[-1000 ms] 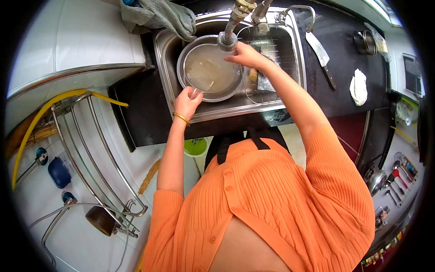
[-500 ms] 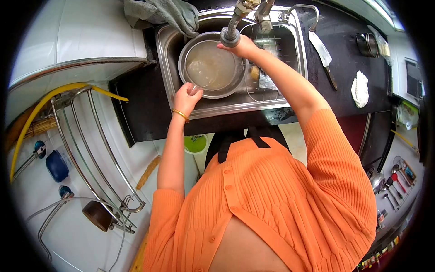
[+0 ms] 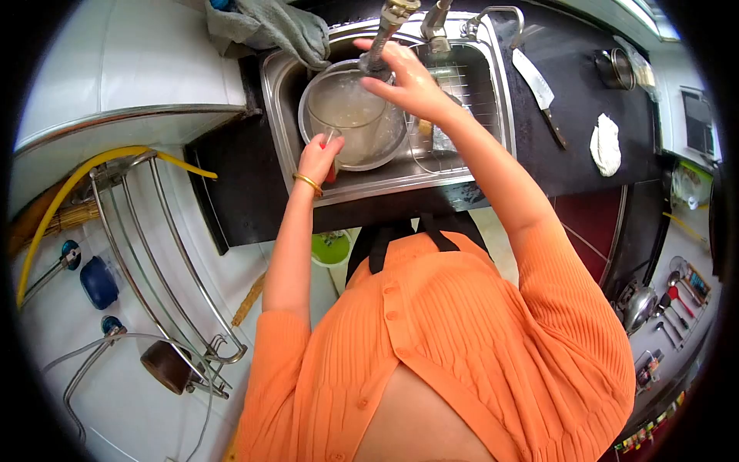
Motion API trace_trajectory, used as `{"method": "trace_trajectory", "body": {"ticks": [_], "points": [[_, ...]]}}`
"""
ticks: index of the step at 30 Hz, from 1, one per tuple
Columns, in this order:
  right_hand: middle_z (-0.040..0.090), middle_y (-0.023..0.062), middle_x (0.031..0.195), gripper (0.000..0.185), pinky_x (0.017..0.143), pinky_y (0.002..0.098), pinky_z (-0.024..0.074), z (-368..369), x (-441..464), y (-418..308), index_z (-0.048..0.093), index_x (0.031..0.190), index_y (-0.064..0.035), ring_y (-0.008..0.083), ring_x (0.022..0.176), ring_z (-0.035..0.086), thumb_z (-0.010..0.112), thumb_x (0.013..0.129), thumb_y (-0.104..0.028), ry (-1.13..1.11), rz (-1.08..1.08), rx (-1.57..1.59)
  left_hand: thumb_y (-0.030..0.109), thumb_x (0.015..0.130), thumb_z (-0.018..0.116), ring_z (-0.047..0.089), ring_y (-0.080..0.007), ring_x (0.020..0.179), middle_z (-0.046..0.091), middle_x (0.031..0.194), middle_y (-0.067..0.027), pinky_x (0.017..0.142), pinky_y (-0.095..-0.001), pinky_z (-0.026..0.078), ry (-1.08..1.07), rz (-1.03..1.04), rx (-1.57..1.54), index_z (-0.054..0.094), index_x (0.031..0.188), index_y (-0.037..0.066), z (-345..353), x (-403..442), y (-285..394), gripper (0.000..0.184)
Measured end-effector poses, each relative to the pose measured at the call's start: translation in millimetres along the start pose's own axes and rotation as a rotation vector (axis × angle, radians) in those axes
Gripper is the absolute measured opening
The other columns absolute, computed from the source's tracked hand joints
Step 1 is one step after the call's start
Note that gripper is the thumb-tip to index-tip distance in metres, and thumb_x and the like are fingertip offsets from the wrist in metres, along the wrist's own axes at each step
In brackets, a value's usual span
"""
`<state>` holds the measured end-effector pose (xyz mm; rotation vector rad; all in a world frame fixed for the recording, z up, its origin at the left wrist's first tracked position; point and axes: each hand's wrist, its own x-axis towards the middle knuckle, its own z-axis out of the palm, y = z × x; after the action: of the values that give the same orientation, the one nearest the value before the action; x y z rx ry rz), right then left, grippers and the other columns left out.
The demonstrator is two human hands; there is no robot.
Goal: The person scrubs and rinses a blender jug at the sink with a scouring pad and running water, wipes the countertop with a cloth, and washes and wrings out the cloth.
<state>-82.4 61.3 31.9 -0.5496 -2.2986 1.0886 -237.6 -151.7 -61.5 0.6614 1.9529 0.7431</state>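
Note:
A clear pot point(image 3: 346, 108) is over a round metal basin point(image 3: 394, 142) in the left bowl of the steel sink. Cloudy water shows in them. My left hand point(image 3: 317, 159) is closed on the pot's clear handle, at the basin's near left edge. Above the far right rim is my right hand point(image 3: 408, 81), its thumb and fingers spread around the flexible tap spout point(image 3: 376, 60). Whether the fingers touch the spout cannot be made out.
Right of the basin, a wire rack point(image 3: 454, 77) sits in the sink. A cleaver point(image 3: 533, 80), a white cloth point(image 3: 606, 146) and a metal pot point(image 3: 616, 69) lie on the dark counter. A grey towel point(image 3: 269, 31) hangs at the sink's back left corner.
My right hand has come off the rim area and risen to the tap spout, with its fingers spreading. The clear pot has tilted and shifted a little while my left hand keeps its handle.

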Motion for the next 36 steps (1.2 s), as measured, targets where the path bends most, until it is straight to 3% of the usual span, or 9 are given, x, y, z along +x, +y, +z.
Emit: {"method": "trace_trajectory", "body": {"ticks": [5, 12, 17, 20, 22, 25, 30, 32, 36], "points": [[0.060, 0.0089, 0.105, 0.035, 0.075, 0.0283, 0.0512, 17, 5, -17, 0.056, 0.117, -0.0063, 0.0134, 0.086, 0.063, 0.066, 0.087, -0.019, -0.076, 0.247, 0.437, 0.040, 0.090, 0.057, 0.063, -0.0204, 0.072, 0.058, 0.074, -0.0039, 0.069, -0.0306, 0.047, -0.126, -0.115, -0.541, 0.056, 0.086, 0.009, 13, 5, 34, 0.032], [0.062, 0.0114, 0.097, 0.041, 0.080, 0.0315, 0.0479, 23, -11, -22, 0.057, 0.115, -0.0078, 0.0181, 0.089, 0.062, 0.064, 0.086, -0.036, -0.040, 0.303, 0.331, 0.045, 0.094, 0.047, 0.063, -0.0224, 0.083, 0.064, 0.089, -0.0072, 0.073, -0.0349, 0.049, -0.177, 0.011, -1.118, 0.056, 0.110, 0.007, 42, 35, 49, 0.042], [0.063, 0.0114, 0.097, 0.042, 0.080, 0.0316, 0.0484, 21, -17, -25, 0.058, 0.115, -0.0088, 0.0191, 0.090, 0.063, 0.064, 0.085, -0.038, -0.009, 0.288, 0.296, 0.039, 0.088, 0.057, 0.061, -0.0154, 0.086, 0.063, 0.100, -0.0014, 0.071, -0.0281, 0.047, 0.009, 0.062, -1.166, 0.058, 0.111, 0.013, 69, 58, 55, 0.035], [0.063, 0.0111, 0.099, 0.043, 0.080, 0.0319, 0.0487, 17, -17, -25, 0.058, 0.115, -0.0093, 0.0192, 0.091, 0.063, 0.064, 0.085, -0.040, -0.044, 0.308, 0.304, 0.046, 0.089, 0.052, 0.057, -0.0157, 0.104, 0.062, 0.109, 0.0031, 0.086, -0.0333, 0.045, 0.069, 0.094, -1.054, 0.057, 0.117, 0.017, 72, 63, 62, 0.040], [0.064, 0.0116, 0.099, 0.044, 0.081, 0.0320, 0.0486, 13, -17, -19, 0.058, 0.116, -0.0088, 0.0195, 0.091, 0.063, 0.064, 0.085, -0.040, -0.063, 0.285, 0.201, 0.049, 0.088, 0.052, 0.059, -0.0143, 0.084, 0.064, 0.096, 0.0025, 0.070, -0.0321, 0.045, 0.158, -0.251, -1.052, 0.061, 0.107, 0.017, 68, 64, 68, 0.039], [0.065, 0.0114, 0.098, 0.045, 0.082, 0.0313, 0.0484, 10, -17, -15, 0.057, 0.117, -0.0085, 0.0184, 0.090, 0.063, 0.065, 0.085, -0.039, -0.103, 0.348, 0.213, 0.057, 0.088, 0.044, 0.059, -0.0157, 0.084, 0.065, 0.094, 0.0024, 0.071, -0.0371, 0.045, -0.145, -0.203, -1.096, 0.062, 0.105, 0.020, 55, 67, 69, 0.044], [0.066, 0.0100, 0.093, 0.043, 0.081, 0.0298, 0.0484, 9, -16, -14, 0.057, 0.117, -0.0080, 0.0158, 0.088, 0.063, 0.064, 0.086, -0.037, -0.184, 0.412, 0.359, 0.061, 0.088, 0.035, 0.057, -0.0246, 0.088, 0.064, 0.097, -0.0026, 0.082, -0.0466, 0.043, -0.204, -0.377, -1.172, 0.060, 0.108, 0.019, 43, 50, 77, 0.052], [0.067, 0.0094, 0.091, 0.042, 0.080, 0.0289, 0.0485, -2, -18, -18, 0.057, 0.116, -0.0077, 0.0158, 0.086, 0.064, 0.064, 0.086, -0.036, -0.193, 0.420, 0.385, 0.062, 0.088, 0.031, 0.057, -0.0228, 0.078, 0.060, 0.075, -0.0022, 0.086, -0.0579, 0.038, -0.129, -0.490, -1.159, 0.060, 0.085, 0.017, 36, 6, 125, 0.053], [0.067, 0.0084, 0.089, 0.042, 0.077, 0.0289, 0.0488, -11, -20, -13, 0.058, 0.114, -0.0074, 0.0153, 0.084, 0.065, 0.063, 0.086, -0.038, -0.185, 0.393, 0.173, 0.057, 0.090, 0.032, 0.056, -0.0282, 0.086, 0.060, 0.083, -0.0060, 0.086, -0.0554, 0.039, -0.259, -0.372, -1.545, 0.053, 0.080, 0.011, 27, 45, 67, 0.051]]}}
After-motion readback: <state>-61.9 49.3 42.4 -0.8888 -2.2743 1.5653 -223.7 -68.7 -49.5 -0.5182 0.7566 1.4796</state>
